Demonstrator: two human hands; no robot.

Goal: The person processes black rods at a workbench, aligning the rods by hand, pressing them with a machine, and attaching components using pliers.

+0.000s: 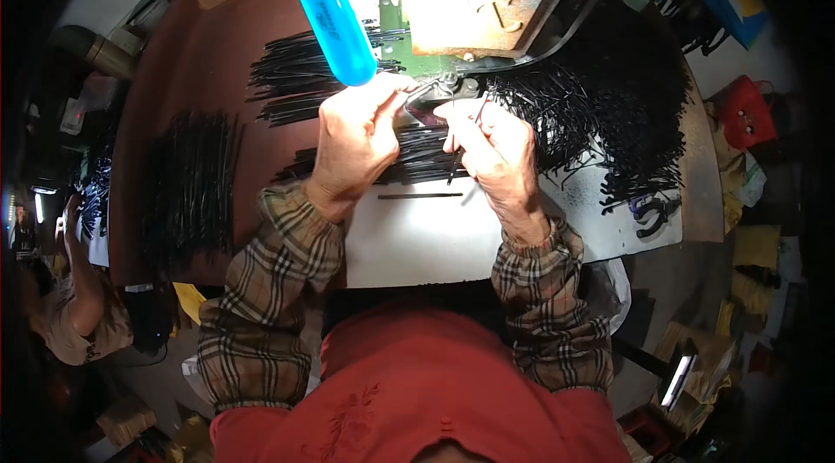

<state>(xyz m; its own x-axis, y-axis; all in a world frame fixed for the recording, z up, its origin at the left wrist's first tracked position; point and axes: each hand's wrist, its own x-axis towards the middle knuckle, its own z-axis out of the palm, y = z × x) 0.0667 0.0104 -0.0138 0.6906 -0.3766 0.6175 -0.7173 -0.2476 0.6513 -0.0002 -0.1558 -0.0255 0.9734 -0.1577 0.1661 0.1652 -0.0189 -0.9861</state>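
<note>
My left hand is closed in a pinch at the lower part of a machine. What its fingertips hold is too small to make out. Just to the right, my right hand pinches a thin black strip, whose end points down toward me. Between and behind my hands lies a bundle of black strips, partly hidden by my left hand. One loose strip rests on the white sheet in front of me.
A glossy blue bottle stands out beside the brightly lit machine. More strip bundles lie on the brown tabletop at left. A tangled black heap covers the right side, near dark pliers. Another person's arm shows at far left.
</note>
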